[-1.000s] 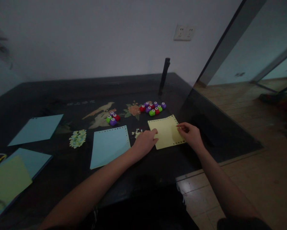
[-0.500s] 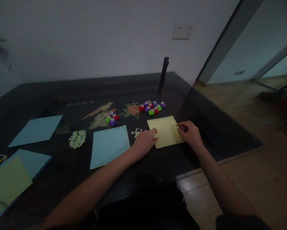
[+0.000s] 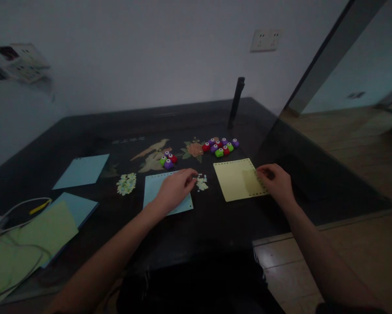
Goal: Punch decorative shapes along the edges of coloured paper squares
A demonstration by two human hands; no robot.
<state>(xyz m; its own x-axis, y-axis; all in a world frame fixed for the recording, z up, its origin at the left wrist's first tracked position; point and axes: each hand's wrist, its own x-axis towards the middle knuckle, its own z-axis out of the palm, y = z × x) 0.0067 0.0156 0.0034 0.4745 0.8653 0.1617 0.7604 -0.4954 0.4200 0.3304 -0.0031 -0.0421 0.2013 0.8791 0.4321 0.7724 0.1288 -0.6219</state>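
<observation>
My left hand (image 3: 175, 190) lies palm down over the right part of a light blue sheet (image 3: 153, 188) with punched holes along its top edge. Its fingertips reach a small pile of pale paper bits (image 3: 201, 183) between the two sheets. My right hand (image 3: 277, 183) sits with curled fingers on the right edge of a yellow sheet (image 3: 235, 179), which has rows of holes along its top and right edges. Whatever lies under those fingers is hidden.
A cluster of small coloured punches (image 3: 220, 147) lies behind the yellow sheet, and a smaller cluster (image 3: 168, 161) sits further left. More paper bits (image 3: 126, 183), a blue sheet (image 3: 81, 170), stacked green and blue sheets (image 3: 52, 226) and a white cable (image 3: 15, 210) lie left. A dark post (image 3: 236, 102) stands at the back.
My left hand left the yellow sheet and moved left onto the blue sheet, by the paper bits. My right hand stayed at the yellow sheet's edge. The view swung left.
</observation>
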